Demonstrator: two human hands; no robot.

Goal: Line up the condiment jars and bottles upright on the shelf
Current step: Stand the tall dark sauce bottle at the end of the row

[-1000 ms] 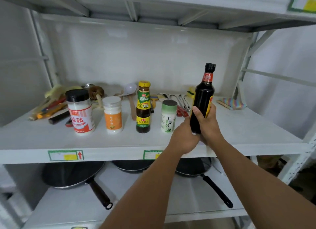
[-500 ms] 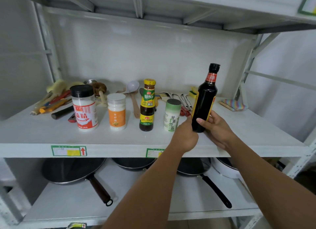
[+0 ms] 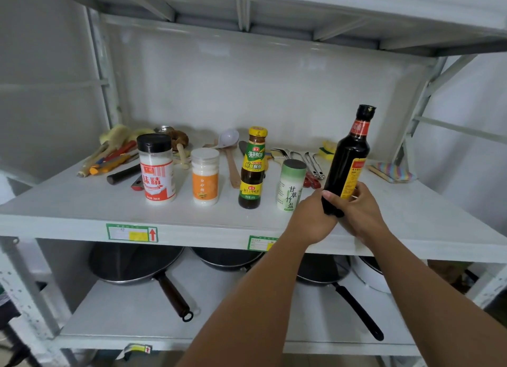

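A tall dark soy sauce bottle (image 3: pixel 347 158) with a red neck label stands slightly tilted near the front of the white shelf (image 3: pixel 82 202). My left hand (image 3: pixel 312 218) and my right hand (image 3: pixel 362 213) both grip its base. To its left stand upright, in a row, a green-capped salt shaker (image 3: pixel 290 185), a dark sauce bottle with a yellow cap (image 3: pixel 252 169), a white jar with an orange label (image 3: pixel 205 180) and a black-capped jar with a red label (image 3: pixel 157 172).
Utensils lie along the shelf's back: brushes and knives (image 3: pixel 115 158) at left, a ladle (image 3: pixel 227 140), tongs (image 3: pixel 307 161), a sponge (image 3: pixel 327 148). A striped cloth (image 3: pixel 392 172) lies at right. Pans (image 3: pixel 137 265) sit on the lower shelf.
The soy sauce bottle stayed beside the salt shaker. My right hand, loosened half a second ago, has closed around the bottle's base again. The camera shifted slightly.
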